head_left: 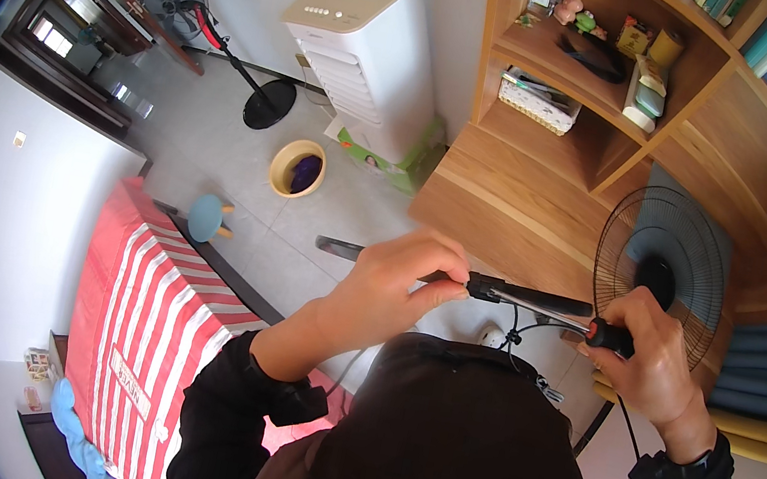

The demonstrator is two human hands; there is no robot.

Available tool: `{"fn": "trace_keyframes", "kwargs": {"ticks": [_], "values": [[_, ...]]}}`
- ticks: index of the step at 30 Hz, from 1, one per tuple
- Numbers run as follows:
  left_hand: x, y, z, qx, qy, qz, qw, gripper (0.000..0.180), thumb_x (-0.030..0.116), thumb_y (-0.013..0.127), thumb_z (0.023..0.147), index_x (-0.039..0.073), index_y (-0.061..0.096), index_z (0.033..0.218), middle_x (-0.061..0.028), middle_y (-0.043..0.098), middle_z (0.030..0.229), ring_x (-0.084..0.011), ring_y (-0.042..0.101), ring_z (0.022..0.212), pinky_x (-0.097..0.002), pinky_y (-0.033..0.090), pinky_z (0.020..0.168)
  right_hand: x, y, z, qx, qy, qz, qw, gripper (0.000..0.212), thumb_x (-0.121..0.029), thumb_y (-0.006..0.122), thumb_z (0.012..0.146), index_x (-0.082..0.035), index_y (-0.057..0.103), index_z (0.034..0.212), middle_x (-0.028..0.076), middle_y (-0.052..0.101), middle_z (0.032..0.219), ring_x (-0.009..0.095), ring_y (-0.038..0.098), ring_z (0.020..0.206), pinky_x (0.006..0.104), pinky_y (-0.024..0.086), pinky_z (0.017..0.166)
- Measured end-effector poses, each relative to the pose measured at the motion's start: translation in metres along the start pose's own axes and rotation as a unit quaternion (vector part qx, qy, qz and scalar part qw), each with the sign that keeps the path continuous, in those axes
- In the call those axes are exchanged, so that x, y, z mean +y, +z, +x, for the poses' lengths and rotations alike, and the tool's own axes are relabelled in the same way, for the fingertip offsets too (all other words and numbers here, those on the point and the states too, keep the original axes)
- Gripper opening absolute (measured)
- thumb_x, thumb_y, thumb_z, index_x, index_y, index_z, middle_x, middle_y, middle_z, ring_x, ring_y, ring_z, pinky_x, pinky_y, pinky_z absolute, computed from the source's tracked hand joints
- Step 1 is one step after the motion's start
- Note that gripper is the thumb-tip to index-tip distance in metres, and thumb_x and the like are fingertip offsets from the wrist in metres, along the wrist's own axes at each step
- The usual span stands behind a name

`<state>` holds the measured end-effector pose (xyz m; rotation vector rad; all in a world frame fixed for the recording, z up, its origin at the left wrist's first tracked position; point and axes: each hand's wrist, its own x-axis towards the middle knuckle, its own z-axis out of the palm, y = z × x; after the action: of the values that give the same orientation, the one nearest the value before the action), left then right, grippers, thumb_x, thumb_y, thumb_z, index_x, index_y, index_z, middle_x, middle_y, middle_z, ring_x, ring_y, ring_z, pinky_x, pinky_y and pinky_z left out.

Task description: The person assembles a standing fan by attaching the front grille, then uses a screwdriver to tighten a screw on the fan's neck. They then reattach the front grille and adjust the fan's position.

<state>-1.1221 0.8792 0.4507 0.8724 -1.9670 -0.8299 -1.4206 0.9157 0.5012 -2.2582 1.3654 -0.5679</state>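
Observation:
In front of my body, my left hand [408, 274] grips a long, slim black bar [546, 300] with its thumb and fingers. One end of the bar sticks out to the left past that hand, the other to the right. My right hand [645, 354] is closed around the red and black handle of a screwdriver [603, 334]. Its metal shaft points left along the bar, with the tip near a black bracket on it beside my left fingers. A thin black cable [511, 337] hangs below the bar. Whether the tip touches a screw is too small to tell.
A wire fan guard [674, 202] stands by the wooden desk [503, 194] at right, beneath shelves. Farther off are a white air cooler [363, 59], a black standing fan [269, 104], a yellow bucket [280, 166] and a blue stool [205, 217]. A red-striped bed [140, 300] lies left.

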Motion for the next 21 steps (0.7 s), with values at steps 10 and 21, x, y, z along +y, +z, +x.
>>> {"fn": "trace_keyframes", "kwargs": {"ticks": [10,21], "values": [[0.0,0.002,-0.008,-0.008,-0.008,-0.012,1.0,0.019,-0.005,0.073,0.076,0.001,0.06,0.089,-0.0092,0.064,0.093,-0.0202,0.065,0.076,-0.0283,0.054,0.068,0.009,0.001,0.004,-0.032,-0.085,-0.049,0.995,0.027,-0.024,0.068,0.084,0.0,0.061,0.094,0.012,0.058,0.076,0.032,0.058,0.066,0.039,0.047,0.057],[0.016,-0.002,-0.002,0.03,-0.036,0.035,0.998,0.02,-0.003,0.077,0.073,0.0,0.062,0.087,-0.0091,0.065,0.087,-0.0179,0.063,0.072,-0.0275,0.051,0.063,0.006,0.0,-0.003,-0.001,-0.033,0.009,0.999,0.039,-0.016,0.083,0.067,0.001,0.06,0.095,0.012,0.062,0.077,0.031,0.062,0.066,0.0367,0.049,0.058]]}}
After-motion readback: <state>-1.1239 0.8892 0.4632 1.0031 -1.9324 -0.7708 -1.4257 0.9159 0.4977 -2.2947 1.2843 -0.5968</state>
